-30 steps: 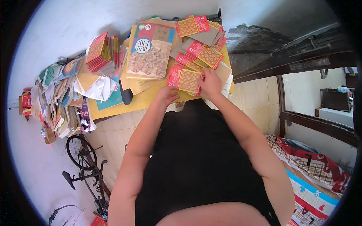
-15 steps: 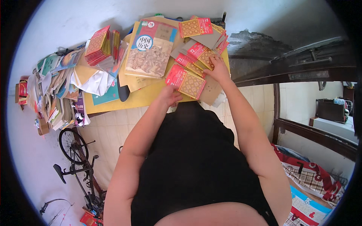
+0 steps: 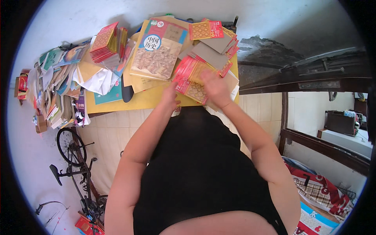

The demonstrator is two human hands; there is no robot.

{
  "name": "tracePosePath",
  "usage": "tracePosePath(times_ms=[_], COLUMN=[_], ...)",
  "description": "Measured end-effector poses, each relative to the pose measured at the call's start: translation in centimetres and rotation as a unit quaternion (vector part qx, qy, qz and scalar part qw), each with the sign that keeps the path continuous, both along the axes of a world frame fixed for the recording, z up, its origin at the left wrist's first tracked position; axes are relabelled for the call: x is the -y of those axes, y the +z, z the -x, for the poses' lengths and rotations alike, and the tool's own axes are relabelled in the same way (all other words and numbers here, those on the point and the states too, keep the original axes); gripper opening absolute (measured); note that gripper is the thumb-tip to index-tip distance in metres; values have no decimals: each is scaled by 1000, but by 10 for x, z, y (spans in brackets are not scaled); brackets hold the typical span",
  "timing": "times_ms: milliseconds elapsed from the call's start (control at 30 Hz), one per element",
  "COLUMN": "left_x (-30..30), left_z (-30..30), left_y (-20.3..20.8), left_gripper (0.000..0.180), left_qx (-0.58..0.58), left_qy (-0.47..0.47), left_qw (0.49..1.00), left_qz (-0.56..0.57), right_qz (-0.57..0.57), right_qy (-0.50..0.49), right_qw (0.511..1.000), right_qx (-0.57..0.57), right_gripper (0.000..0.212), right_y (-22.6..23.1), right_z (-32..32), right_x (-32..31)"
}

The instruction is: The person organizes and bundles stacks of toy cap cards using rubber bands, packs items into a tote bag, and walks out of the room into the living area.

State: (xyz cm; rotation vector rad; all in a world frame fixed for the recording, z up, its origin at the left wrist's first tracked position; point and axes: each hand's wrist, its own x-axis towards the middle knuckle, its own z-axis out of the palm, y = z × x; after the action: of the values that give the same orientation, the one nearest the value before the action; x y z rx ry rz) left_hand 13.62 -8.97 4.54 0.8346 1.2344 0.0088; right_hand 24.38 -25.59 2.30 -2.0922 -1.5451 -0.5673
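At the near edge of the yellow table, my left hand (image 3: 171, 97) grips the left end of a flat red-and-gold card packet (image 3: 192, 91). My right hand (image 3: 216, 91), smeared by motion, holds another red-and-gold packet (image 3: 192, 67) just over and behind the first one. Its fingertips lie on that packet's right part. Grey-backed packets (image 3: 209, 55) lie fanned out beyond the right hand, and a gold-patterned packet (image 3: 205, 30) rests face up on top of them at the back.
A thick book (image 3: 156, 51) lies on brown paper on the yellow table (image 3: 150, 97). Left of it stand a stack of red packets (image 3: 103, 45) and a heap of papers and books (image 3: 62, 90). A dark door (image 3: 290, 70) is close on the right; a bicycle (image 3: 74, 156) is at the left.
My right hand has come nearer and left, bringing a packet from the back pile over the front one. Grey backs now show where gold faces lay. My left hand stays at the front packet.
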Motion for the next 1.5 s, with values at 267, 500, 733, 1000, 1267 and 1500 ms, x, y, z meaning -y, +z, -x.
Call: tracePosePath(times_ms=[267,500,733,1000,1267,1500], left_x=[-1,4,27,31,9,21], left_z=[13,1,2,10,9,-6], left_y=[-44,-64,-77,-122,-104,2], left_gripper=[42,44,45,38,45,40], left_qx=[74,-2,33,29,-43,209], left_qy=[-31,-76,-96,-23,31,-77], left_qw=[976,979,983,996,964,968], left_qz=[204,190,154,78,-262,-115], right_qz=[246,62,99,112,-174,-245], right_qy=[-15,-206,-196,-164,-194,-62], right_qw=[897,949,915,925,878,424], right_qx=[-367,-232,-338,-323,-401,-869], right_gripper=[32,45,47,34,18,6], right_y=[10,-60,-51,-31,16,3], right_z=[10,-89,-94,-91,-73,-22], right_x=[-15,-11,-2,4,-11,-16])
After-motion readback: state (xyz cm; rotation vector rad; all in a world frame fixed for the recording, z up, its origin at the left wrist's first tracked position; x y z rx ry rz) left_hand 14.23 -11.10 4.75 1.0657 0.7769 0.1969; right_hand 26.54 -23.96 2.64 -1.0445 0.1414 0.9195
